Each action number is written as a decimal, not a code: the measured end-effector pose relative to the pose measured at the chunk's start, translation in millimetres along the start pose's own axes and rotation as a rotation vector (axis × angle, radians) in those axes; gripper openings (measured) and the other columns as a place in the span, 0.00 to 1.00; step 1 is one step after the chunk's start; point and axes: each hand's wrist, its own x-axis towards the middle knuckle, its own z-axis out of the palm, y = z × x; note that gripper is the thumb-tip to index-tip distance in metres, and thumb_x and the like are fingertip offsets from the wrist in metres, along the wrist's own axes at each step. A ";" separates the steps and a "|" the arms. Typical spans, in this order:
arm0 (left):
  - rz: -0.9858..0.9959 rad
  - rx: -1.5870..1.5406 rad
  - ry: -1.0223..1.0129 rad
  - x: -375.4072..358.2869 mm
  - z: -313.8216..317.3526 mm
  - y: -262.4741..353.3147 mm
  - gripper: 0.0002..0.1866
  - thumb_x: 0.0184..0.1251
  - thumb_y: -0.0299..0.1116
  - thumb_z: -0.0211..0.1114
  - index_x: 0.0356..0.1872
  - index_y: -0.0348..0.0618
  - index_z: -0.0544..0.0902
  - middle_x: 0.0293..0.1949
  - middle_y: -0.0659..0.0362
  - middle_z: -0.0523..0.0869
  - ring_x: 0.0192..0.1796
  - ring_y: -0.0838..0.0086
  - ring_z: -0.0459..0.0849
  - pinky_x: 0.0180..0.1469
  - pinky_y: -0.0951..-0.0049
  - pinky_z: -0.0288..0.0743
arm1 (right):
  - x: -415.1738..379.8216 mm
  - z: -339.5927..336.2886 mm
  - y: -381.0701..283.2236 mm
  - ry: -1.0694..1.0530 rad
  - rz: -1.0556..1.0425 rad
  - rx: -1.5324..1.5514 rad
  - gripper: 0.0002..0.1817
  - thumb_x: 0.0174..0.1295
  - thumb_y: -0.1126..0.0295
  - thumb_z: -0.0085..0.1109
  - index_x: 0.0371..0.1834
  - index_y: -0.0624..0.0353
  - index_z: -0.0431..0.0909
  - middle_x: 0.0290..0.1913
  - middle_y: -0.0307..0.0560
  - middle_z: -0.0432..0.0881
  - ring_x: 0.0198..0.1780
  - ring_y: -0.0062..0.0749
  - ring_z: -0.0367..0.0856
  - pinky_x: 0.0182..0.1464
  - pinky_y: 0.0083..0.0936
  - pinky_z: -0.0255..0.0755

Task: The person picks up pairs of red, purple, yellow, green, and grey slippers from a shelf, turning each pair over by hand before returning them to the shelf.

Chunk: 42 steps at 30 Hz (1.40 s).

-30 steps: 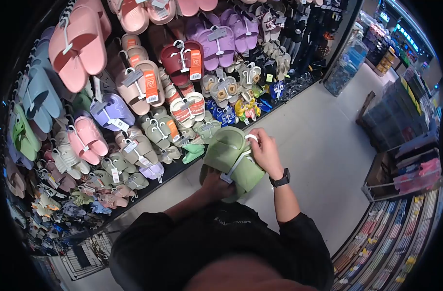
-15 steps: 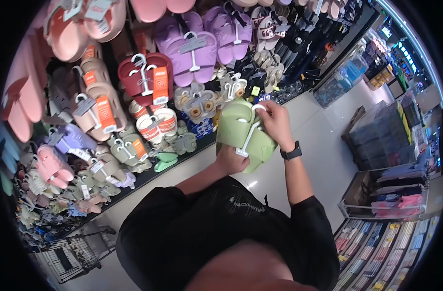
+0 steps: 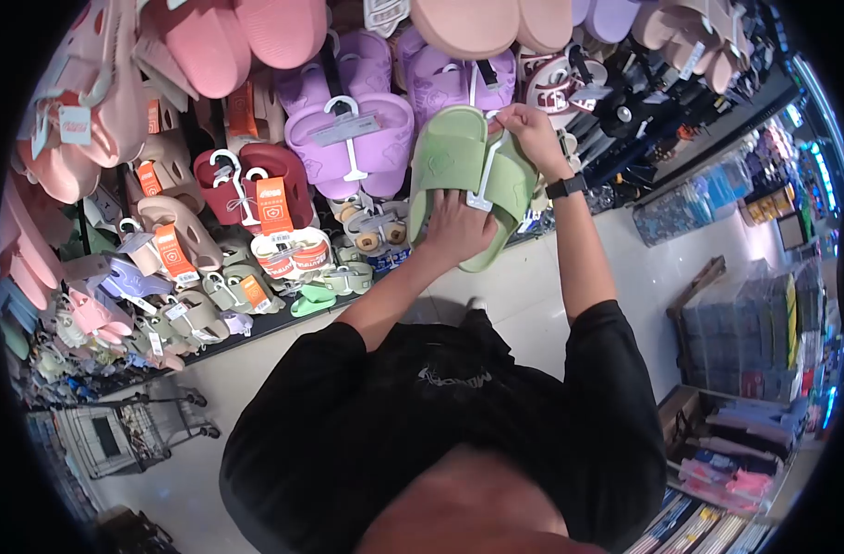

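Observation:
A pair of light green slide slippers (image 3: 450, 159), joined by a white plastic hanger (image 3: 487, 171), is held up before the shelf display. My left hand (image 3: 459, 229) grips the pair from below, its fingers reaching in under the strap of one slipper. With thumb and fingers closed, my right hand (image 3: 531, 138) pinches the hanger's upper end; a dark watch is on that wrist. Purple slippers (image 3: 353, 138) on a similar hanger hang just left of the green pair. Dark red slippers (image 3: 288, 175) with an orange tag hang farther left.
Pink slippers (image 3: 200, 46) hang overhead at the upper left. A shopping cart (image 3: 131, 434) stands on the floor at lower left. To the right are a wrapped pallet stack (image 3: 741, 323) and a bin of folded clothes (image 3: 731, 452). Tiled floor (image 3: 616, 277) lies between.
The green slippers have been raised toward the hanging purple pairs and now stand more upright, facing me. Both hands went up with them. My left fingers now show under the strap.

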 end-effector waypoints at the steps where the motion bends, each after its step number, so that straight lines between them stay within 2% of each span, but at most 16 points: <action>1: -0.043 0.004 -0.013 10.2 7.6 -5.8 0.23 0.54 0.38 0.62 0.50 0.36 0.79 0.51 0.44 0.78 0.57 0.49 0.72 0.63 0.39 0.57 | 15.6 -4.2 7.1 -0.023 0.017 0.054 0.08 0.68 0.72 0.54 0.40 0.66 0.80 0.35 0.43 0.87 0.34 0.20 0.79 0.40 0.18 0.71; 5: -0.060 0.114 0.140 43.0 25.5 -20.7 0.23 0.53 0.38 0.63 0.49 0.37 0.80 0.50 0.46 0.78 0.58 0.50 0.71 0.64 0.39 0.55 | 69.9 -18.3 42.2 -0.087 -0.037 0.225 0.07 0.69 0.74 0.54 0.39 0.65 0.80 0.34 0.41 0.85 0.35 0.21 0.79 0.41 0.19 0.72; 9: -0.142 0.152 0.188 68.2 41.3 -21.3 0.22 0.52 0.38 0.64 0.48 0.38 0.81 0.51 0.47 0.77 0.59 0.50 0.70 0.65 0.39 0.53 | 86.2 -23.2 10.3 0.016 -0.065 0.175 0.05 0.66 0.76 0.56 0.36 0.66 0.80 0.32 0.40 0.83 0.34 0.21 0.76 0.40 0.20 0.70; 12: -0.218 0.241 0.180 86.0 56.5 -23.1 0.22 0.53 0.39 0.64 0.48 0.38 0.82 0.54 0.46 0.76 0.60 0.49 0.69 0.64 0.37 0.53 | 106.9 -31.5 10.5 -0.042 -0.229 0.135 0.04 0.62 0.76 0.59 0.35 0.65 0.81 0.33 0.42 0.83 0.35 0.22 0.78 0.40 0.23 0.71; 14: -0.272 0.293 0.187 94.1 68.1 -21.8 0.22 0.53 0.39 0.64 0.48 0.38 0.81 0.55 0.46 0.76 0.60 0.48 0.69 0.64 0.36 0.53 | 111.0 -23.9 -5.8 0.020 -0.453 -0.010 0.06 0.56 0.73 0.65 0.34 0.64 0.82 0.34 0.51 0.81 0.33 0.36 0.79 0.38 0.26 0.70; 17: -0.424 0.282 0.002 85.7 80.0 -17.4 0.26 0.54 0.40 0.64 0.54 0.37 0.78 0.59 0.43 0.72 0.62 0.44 0.66 0.65 0.37 0.52 | 105.0 -22.7 -27.7 -0.004 -0.484 -0.144 0.07 0.51 0.73 0.67 0.33 0.61 0.83 0.29 0.50 0.76 0.32 0.42 0.76 0.38 0.33 0.69; 20: -0.449 0.361 -0.058 48.0 91.1 -8.8 0.31 0.52 0.38 0.65 0.61 0.41 0.74 0.66 0.43 0.66 0.70 0.42 0.59 0.69 0.37 0.49 | 98.3 -20.3 -22.5 0.119 -0.609 -0.098 0.07 0.51 0.75 0.67 0.34 0.60 0.81 0.33 0.49 0.78 0.37 0.44 0.78 0.40 0.32 0.70; 22: -0.462 0.362 -0.073 14.3 92.2 4.4 0.34 0.52 0.36 0.65 0.64 0.43 0.72 0.70 0.43 0.62 0.74 0.42 0.54 0.71 0.37 0.48 | 86.4 -26.6 -22.0 0.231 -0.818 -0.126 0.07 0.52 0.77 0.65 0.34 0.63 0.78 0.41 0.51 0.82 0.44 0.48 0.78 0.47 0.36 0.71; 24: -0.608 0.355 -0.241 -33.1 96.2 15.1 0.35 0.51 0.35 0.65 0.65 0.46 0.71 0.72 0.44 0.59 0.76 0.42 0.50 0.71 0.37 0.49 | 62.3 -29.9 -16.9 0.274 -0.881 -0.116 0.07 0.51 0.80 0.63 0.33 0.64 0.77 0.41 0.51 0.81 0.44 0.51 0.77 0.49 0.40 0.71; 25: -0.680 0.344 -0.322 -59.8 99.5 22.0 0.36 0.50 0.35 0.65 0.66 0.47 0.70 0.73 0.44 0.58 0.77 0.42 0.47 0.71 0.37 0.49 | 47.7 -33.0 -14.4 0.247 -0.919 -0.149 0.07 0.50 0.81 0.62 0.32 0.64 0.77 0.42 0.51 0.81 0.45 0.51 0.77 0.50 0.42 0.71; 29: -0.931 0.316 -0.396 -178.1 118.5 43.6 0.33 0.53 0.38 0.63 0.65 0.47 0.72 0.74 0.47 0.60 0.74 0.47 0.60 0.68 0.44 0.61 | -5.4 -31.0 6.6 0.003 -0.984 -0.086 0.07 0.49 0.83 0.60 0.32 0.64 0.77 0.41 0.50 0.82 0.43 0.50 0.78 0.48 0.44 0.73; 33: -1.688 -0.180 -0.501 -292.0 138.5 56.9 0.29 0.56 0.46 0.61 0.59 0.47 0.79 0.56 0.48 0.82 0.59 0.54 0.80 0.62 0.57 0.72 | -62.3 16.9 34.4 -0.379 -0.764 0.169 0.06 0.50 0.82 0.61 0.32 0.63 0.76 0.32 0.49 0.81 0.33 0.46 0.80 0.38 0.36 0.75; 36: -2.025 -0.259 -0.273 -405.8 158.7 75.2 0.22 0.54 0.46 0.62 0.46 0.45 0.87 0.47 0.48 0.87 0.54 0.55 0.83 0.59 0.61 0.75 | -101.3 58.2 62.4 -0.682 -0.603 0.124 0.05 0.53 0.79 0.61 0.33 0.61 0.77 0.31 0.49 0.81 0.33 0.45 0.81 0.36 0.35 0.75; 38: -2.117 -0.303 -0.304 -452.6 148.0 93.2 0.20 0.54 0.47 0.63 0.41 0.45 0.88 0.44 0.50 0.88 0.52 0.58 0.85 0.56 0.63 0.76 | -121.6 91.5 76.9 -0.801 -0.556 0.034 0.04 0.54 0.77 0.60 0.32 0.58 0.77 0.30 0.47 0.81 0.33 0.45 0.82 0.34 0.35 0.74; 40: -2.156 -0.426 -0.353 -489.7 126.6 104.0 0.19 0.56 0.47 0.63 0.41 0.45 0.89 0.41 0.49 0.88 0.48 0.58 0.86 0.54 0.62 0.77 | -136.5 125.0 108.7 -0.920 -0.467 -0.163 0.06 0.58 0.67 0.59 0.34 0.56 0.79 0.32 0.49 0.83 0.35 0.49 0.82 0.36 0.39 0.75; 42: -2.086 -0.367 -0.223 -538.9 120.0 111.7 0.19 0.55 0.48 0.63 0.39 0.44 0.89 0.37 0.50 0.89 0.45 0.58 0.86 0.52 0.63 0.78 | -151.9 155.2 157.0 -1.023 -0.411 -0.367 0.09 0.58 0.63 0.58 0.33 0.56 0.79 0.32 0.50 0.83 0.35 0.50 0.82 0.36 0.40 0.75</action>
